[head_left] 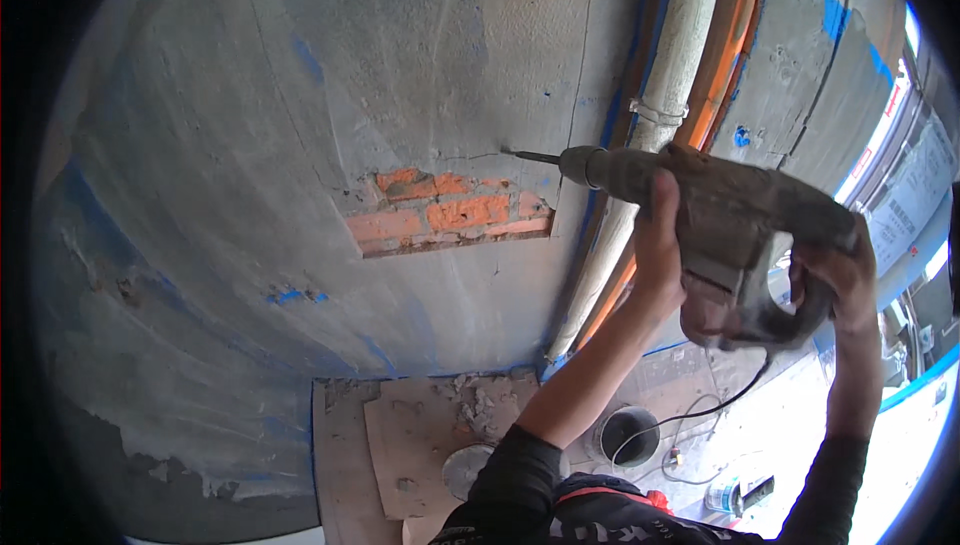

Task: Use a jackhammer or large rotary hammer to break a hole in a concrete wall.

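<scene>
A dusty corded rotary hammer (pixel 735 210) is held up between both hands, its bit pointing left at the grey plastered wall (pixel 450 55). The thin chisel bit (pixel 535 156) meets the wall at the end of a crack, just above a patch of bared orange brick (pixel 465 213). My left hand (pixel 662 245) supports the tool body behind the chuck, thumb up along its side. My right hand (pixel 838 270) is wrapped round the rear handle; its finger on the trigger side is partly hidden.
A white pipe (pixel 665 75) with a bracket runs down the wall, beside an orange one (pixel 728 45). Below lie floor boards with rubble (pixel 480 405), a dark bucket (pixel 630 435), the tool's black cable (pixel 715 407) and a small can (pixel 722 495). Wrapped panels (pixel 915 195) stand at right.
</scene>
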The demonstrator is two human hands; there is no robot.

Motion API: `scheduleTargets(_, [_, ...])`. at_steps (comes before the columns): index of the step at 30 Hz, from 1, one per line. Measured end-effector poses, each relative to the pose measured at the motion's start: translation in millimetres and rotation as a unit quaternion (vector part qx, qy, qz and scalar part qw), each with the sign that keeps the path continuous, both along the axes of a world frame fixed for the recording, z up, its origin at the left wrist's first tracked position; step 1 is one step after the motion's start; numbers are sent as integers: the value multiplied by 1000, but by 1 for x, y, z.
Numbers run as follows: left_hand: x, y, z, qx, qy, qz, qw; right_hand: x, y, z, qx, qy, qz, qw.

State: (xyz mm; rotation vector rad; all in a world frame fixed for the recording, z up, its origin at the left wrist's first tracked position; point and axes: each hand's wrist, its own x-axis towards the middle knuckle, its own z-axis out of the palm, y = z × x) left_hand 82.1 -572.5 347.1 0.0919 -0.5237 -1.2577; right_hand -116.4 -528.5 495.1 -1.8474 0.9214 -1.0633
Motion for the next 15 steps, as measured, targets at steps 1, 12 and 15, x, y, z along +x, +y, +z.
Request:
scheduleTargets(1, [8,-5,7,-32,-2,-13,999,12,-16,9,14,43,-7,999])
scheduleTargets(12, [4,-16,38,-72,45,12,996,20,-36,44,-22,41,9,999])
scheduleTargets(15, [-8,-25,39,43,7,70,997,9,-37,55,12,52,67,996])
